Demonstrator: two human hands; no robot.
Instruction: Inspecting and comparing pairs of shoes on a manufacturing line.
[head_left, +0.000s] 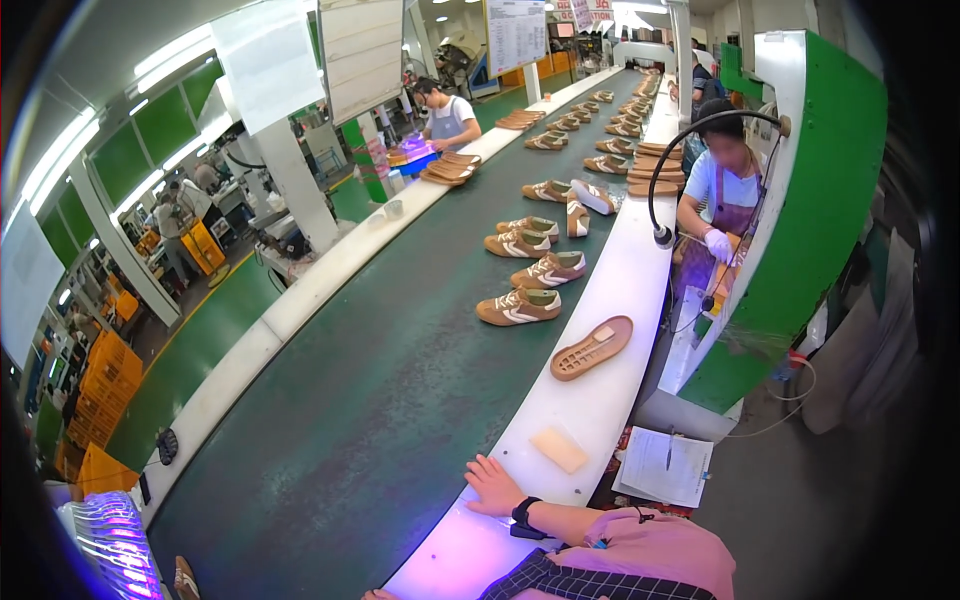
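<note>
My right hand [493, 487], with a dark band on its wrist, lies flat on the white ledge [520, 440] beside the belt, fingers spread and holding nothing. Only a sliver of my left hand [380, 594] shows at the lower edge; its fingers are hidden. Nearest to my right hand is a pale yellow rectangular pad [559, 449] on the ledge. Beyond the pad lies a brown shoe sole [592, 348] with a gridded inside and a small pale piece on it. On the green conveyor belt [370, 430] stand several brown sneakers [520, 307] with white trim.
Stacked soles [655, 170] rest on the right ledge, others [452, 168] on the left. A co-worker [725, 180] is beside a green machine [820, 220]; another [447, 118] stands across the belt. Papers with a pen [664, 468] lie right of the ledge. A shoe [185, 578] shows lower left.
</note>
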